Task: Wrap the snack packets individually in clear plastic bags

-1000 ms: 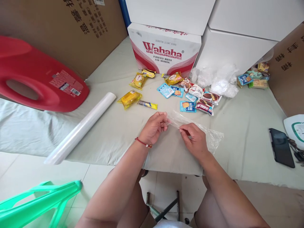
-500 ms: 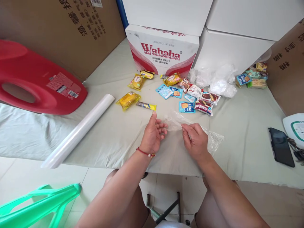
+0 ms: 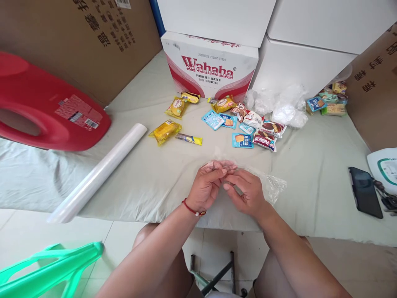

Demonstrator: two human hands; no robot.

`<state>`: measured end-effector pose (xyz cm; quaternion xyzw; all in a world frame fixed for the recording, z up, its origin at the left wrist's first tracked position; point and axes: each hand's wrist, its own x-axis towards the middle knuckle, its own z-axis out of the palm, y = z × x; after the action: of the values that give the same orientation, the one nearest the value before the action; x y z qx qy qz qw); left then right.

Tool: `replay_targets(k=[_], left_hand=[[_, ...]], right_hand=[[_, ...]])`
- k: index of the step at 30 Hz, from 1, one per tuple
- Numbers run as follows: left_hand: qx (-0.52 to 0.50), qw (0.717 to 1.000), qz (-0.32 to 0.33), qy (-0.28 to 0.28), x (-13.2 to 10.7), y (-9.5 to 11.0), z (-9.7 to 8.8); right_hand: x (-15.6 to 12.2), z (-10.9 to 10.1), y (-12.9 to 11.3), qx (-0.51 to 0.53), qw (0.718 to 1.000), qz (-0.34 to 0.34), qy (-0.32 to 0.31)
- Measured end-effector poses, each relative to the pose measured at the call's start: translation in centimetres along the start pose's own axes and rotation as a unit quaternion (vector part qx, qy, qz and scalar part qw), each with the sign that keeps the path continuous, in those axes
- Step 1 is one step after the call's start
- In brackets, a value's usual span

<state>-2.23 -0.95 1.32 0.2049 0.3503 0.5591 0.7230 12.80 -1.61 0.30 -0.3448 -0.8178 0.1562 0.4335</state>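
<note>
My left hand (image 3: 207,187) and my right hand (image 3: 245,191) meet over the front edge of a cloth-covered table (image 3: 149,174). Both pinch a thin clear plastic bag (image 3: 271,185), whose crumpled end trails to the right of my right hand. The fingertips of the two hands touch at the bag's near end. A red string bracelet sits on my left wrist. Beyond the hands lie several small snack packets (image 3: 242,124), yellow, blue and red-white.
A roll of clear plastic bags (image 3: 99,171) lies at the left, a red jug (image 3: 46,107) behind it. A Wahaha carton (image 3: 209,66) and white boxes stand at the back. A phone (image 3: 364,190) lies at the right, a green stool (image 3: 49,269) at bottom left.
My hands have come together: the left, briefly open half a second ago, has closed on the bag again. The bag has bunched up closer to the table's front edge.
</note>
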Motion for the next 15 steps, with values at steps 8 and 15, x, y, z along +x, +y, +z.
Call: replay_targets(k=[8, 15], left_hand=[[0.009, 0.999, -0.004, -0.043, 0.1, -0.3, 0.5], [0.011, 0.999, 0.007, -0.036, 0.5, -0.9, 0.6]], right_hand=[[-0.2, -1.0, 0.2, 0.068, 0.984, 0.138, 0.089], [0.2, -0.6, 0.7, 0.039, 0.982, 0.154, 0.102]])
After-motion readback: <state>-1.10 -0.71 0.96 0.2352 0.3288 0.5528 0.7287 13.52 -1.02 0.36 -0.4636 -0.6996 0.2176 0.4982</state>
